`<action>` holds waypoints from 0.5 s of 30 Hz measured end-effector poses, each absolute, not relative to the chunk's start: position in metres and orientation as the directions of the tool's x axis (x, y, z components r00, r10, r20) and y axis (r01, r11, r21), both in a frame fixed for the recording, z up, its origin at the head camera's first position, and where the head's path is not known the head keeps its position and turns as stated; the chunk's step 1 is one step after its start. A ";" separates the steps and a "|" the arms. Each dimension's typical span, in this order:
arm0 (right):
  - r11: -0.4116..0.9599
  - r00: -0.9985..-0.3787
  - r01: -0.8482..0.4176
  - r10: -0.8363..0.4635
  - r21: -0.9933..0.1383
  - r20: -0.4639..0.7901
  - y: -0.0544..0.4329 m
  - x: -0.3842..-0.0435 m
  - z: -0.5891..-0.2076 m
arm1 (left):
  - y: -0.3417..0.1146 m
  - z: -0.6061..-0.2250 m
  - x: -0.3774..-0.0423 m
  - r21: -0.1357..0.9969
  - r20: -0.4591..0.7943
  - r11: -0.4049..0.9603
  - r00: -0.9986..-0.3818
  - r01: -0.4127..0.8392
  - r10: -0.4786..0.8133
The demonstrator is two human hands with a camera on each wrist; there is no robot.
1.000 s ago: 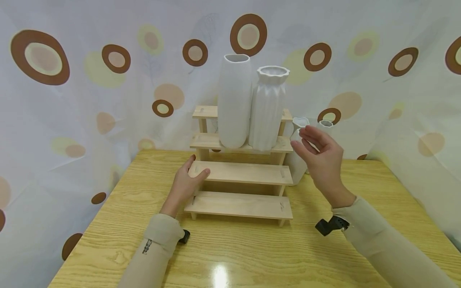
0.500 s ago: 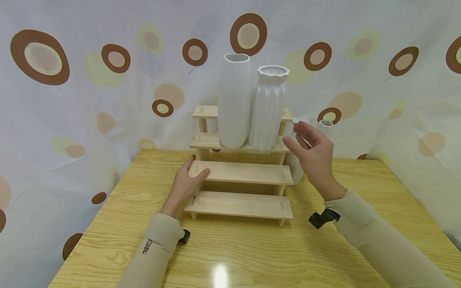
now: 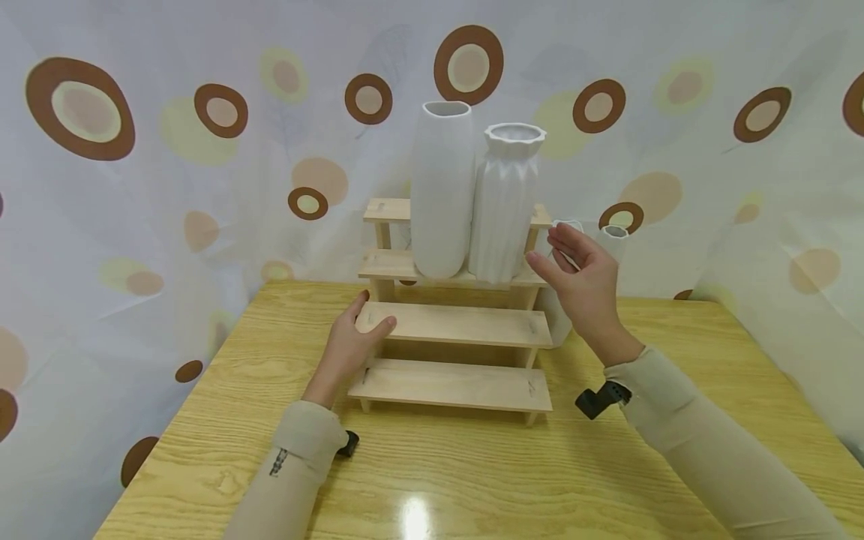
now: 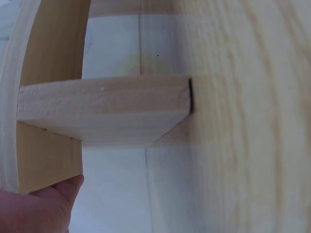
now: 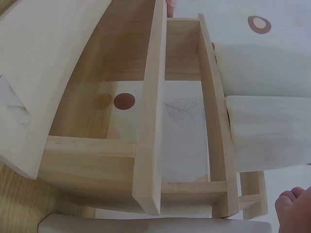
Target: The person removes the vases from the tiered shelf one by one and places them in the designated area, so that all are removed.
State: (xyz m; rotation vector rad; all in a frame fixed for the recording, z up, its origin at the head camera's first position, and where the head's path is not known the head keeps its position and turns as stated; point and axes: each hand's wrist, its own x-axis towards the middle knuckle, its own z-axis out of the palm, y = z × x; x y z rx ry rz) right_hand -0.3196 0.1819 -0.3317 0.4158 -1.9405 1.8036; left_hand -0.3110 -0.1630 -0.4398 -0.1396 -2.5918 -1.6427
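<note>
My left hand (image 3: pixel 347 345) grips the left end of the second-lowest board of a stepped wooden shelf stand (image 3: pixel 452 382), thumb on top. Part of that hand (image 4: pixel 41 208) also shows at the board in the left wrist view. A tall smooth white vase (image 3: pixel 442 195) and a white fluted vase (image 3: pixel 502 210) with a scalloped rim stand upright, side by side, on the second board from the top. Just right of the fluted vase, my right hand (image 3: pixel 590 289) is raised with its fingers extended and thumb apart, holding nothing. In the right wrist view, this hand (image 5: pixel 294 208) appears below the vases.
More white vases stand behind the stand's right side, one with its rim (image 3: pixel 614 232) visible and another (image 3: pixel 559 322) partly hidden by my right hand. The stand rests on a wood-grain table (image 3: pixel 432 480). A patterned curtain (image 3: pixel 236 172) hangs behind.
My right hand has moved a little left, closer to the fluted vase, and covers more of the vases behind it. The left hand keeps its grip on the board.
</note>
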 end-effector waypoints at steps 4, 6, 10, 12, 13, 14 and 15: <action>0.123 -0.860 -0.496 0.069 -0.859 0.506 0.182 -0.323 -0.332 | -0.163 -0.441 -0.312 0.899 0.109 0.422 -0.993 0.117 0.043; 0.124 -0.865 -0.489 0.062 -0.864 0.498 0.182 -0.325 -0.331 | -0.163 -0.441 -0.312 0.898 0.110 0.424 -0.993 0.117 0.041; 0.114 -0.875 -0.474 0.049 -0.873 0.481 0.179 -0.329 -0.330 | -0.162 -0.440 -0.311 0.898 0.116 0.423 -0.992 0.123 0.043; 0.115 -0.879 -0.467 0.044 -0.877 0.474 0.177 -0.330 -0.330 | -0.162 -0.439 -0.310 0.897 0.118 0.423 -0.992 0.126 0.045; 0.117 -0.881 -0.465 0.041 -0.878 0.472 0.176 -0.331 -0.329 | -0.162 -0.439 -0.310 0.897 0.121 0.423 -0.992 0.129 0.047; 0.115 -0.882 -0.463 0.036 -0.879 0.469 0.176 -0.331 -0.329 | -0.162 -0.439 -0.310 0.897 0.121 0.423 -0.992 0.130 0.046; 0.117 -0.885 -0.459 0.032 -0.881 0.465 0.175 -0.332 -0.329 | -0.162 -0.439 -0.310 0.896 0.122 0.424 -0.991 0.130 0.046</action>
